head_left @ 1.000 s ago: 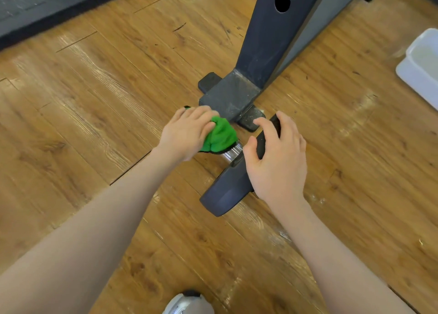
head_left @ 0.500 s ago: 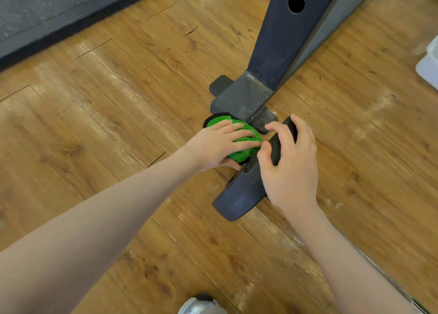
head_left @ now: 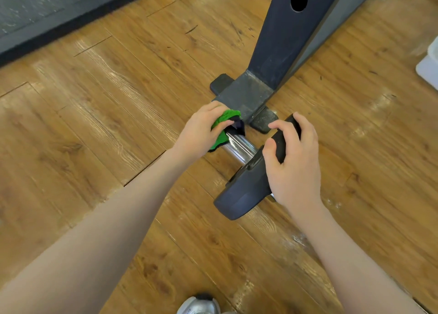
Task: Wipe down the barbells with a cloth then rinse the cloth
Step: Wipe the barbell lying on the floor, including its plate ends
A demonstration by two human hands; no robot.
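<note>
A barbell lies on the wooden floor with its shiny chrome sleeve (head_left: 239, 147) pointing up-left. A dark weight plate (head_left: 246, 185) stands on edge on the bar. My left hand (head_left: 201, 131) is wrapped around the outer end of the sleeve, gripping a green cloth (head_left: 225, 121) with a dark edge against the metal. My right hand (head_left: 294, 162) clasps the top rim of the plate, fingers curled over it. The rest of the bar is hidden behind the plate and my right arm.
A dark metal rack upright (head_left: 286, 41) with a grey foot plate (head_left: 244, 95) stands just behind the sleeve end. A white plastic tub (head_left: 429, 69) sits at the right edge. A dark mat (head_left: 47, 7) borders the top left. A shoe tip (head_left: 199, 306) shows at the bottom.
My left hand has slid the cloth outward along the sleeve, away from the plate, baring more chrome. My right hand stays on the plate. The view has shifted a little.
</note>
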